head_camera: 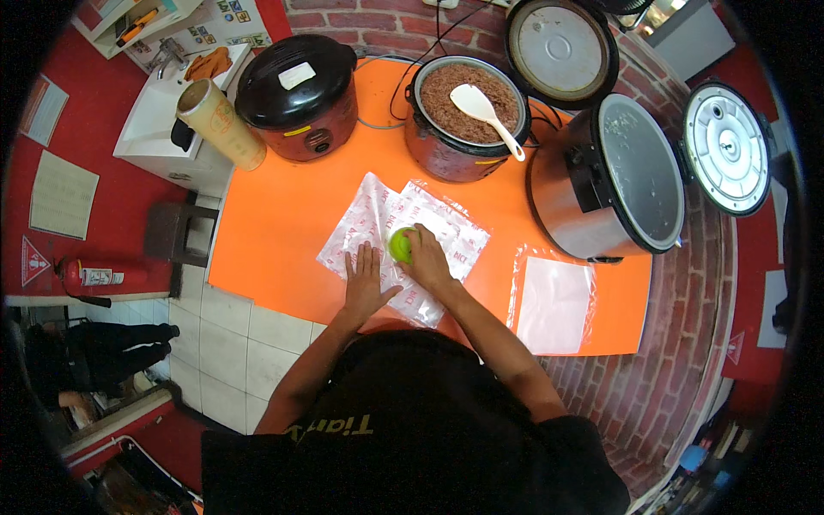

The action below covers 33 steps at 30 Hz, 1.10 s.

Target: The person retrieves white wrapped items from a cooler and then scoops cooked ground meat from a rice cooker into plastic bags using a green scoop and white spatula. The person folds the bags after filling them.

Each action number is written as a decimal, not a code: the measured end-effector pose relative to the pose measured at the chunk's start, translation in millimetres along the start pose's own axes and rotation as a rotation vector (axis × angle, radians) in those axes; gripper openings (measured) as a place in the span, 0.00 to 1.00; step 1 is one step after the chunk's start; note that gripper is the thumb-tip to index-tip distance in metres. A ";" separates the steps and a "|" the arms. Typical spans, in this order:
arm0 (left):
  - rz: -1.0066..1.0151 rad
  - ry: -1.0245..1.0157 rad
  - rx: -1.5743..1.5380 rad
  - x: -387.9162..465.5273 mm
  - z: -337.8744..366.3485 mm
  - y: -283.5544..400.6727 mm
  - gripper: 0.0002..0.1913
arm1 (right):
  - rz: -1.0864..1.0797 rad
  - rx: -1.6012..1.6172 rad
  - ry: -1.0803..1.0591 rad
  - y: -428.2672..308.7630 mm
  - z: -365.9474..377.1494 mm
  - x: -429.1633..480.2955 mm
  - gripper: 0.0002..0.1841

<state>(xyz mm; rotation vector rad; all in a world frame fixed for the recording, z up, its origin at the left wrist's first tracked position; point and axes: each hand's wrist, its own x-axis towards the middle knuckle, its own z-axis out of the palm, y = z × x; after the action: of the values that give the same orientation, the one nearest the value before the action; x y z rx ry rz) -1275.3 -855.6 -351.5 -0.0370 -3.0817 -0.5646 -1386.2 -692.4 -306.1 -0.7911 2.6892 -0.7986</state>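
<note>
My right hand (430, 262) grips a small round lime-green cup or mould (402, 245) by its side, pressed against printed wrapping sheets. My left hand (364, 283) lies flat with fingers spread on the left sheet (347, 241), a little to the left of the green piece. These sheets are thin, white with red print, and overlap the right sheet (460, 235). Under my right palm, part of the sheets is hidden. Above them stands a rice cooker (444, 158) full of brownish cooked rice (444, 96), with a white rice paddle (479, 106) resting on top.
A lidded cooker (296, 96) and a tall yellowish cup stack (222, 125) stand at the back left. On the right, a large cooker (579, 187) has its lid (726, 148) up, grains stuck inside. A plastic packet (557, 302) lies on the orange table (277, 225). Another person (116, 351) stands far left.
</note>
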 end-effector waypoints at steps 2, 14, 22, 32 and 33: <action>-0.123 -0.035 0.037 -1.9 -6.4 4.8 0.63 | -0.103 -0.036 -0.074 5.6 -1.3 8.4 0.41; -0.088 -0.033 -0.074 -1.9 8.6 4.8 0.59 | -0.388 -0.072 -0.313 46.9 -33.2 25.5 0.40; -0.210 0.092 -0.145 -7.4 6.8 6.1 0.66 | 0.159 -0.069 -0.151 -45.3 6.2 31.3 0.41; -0.263 0.125 -0.246 -7.4 4.1 8.2 0.66 | -0.286 -0.068 -0.272 -19.1 14.4 30.5 0.42; -0.262 0.135 -0.255 -10.2 2.8 6.8 0.66 | -0.250 -0.079 -0.294 -18.6 14.6 30.1 0.42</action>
<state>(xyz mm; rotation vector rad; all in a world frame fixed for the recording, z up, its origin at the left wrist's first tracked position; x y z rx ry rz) -1265.0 -848.5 -351.8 0.3908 -2.8811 -0.9244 -1398.0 -728.6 -309.5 -1.1805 2.4021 -0.5748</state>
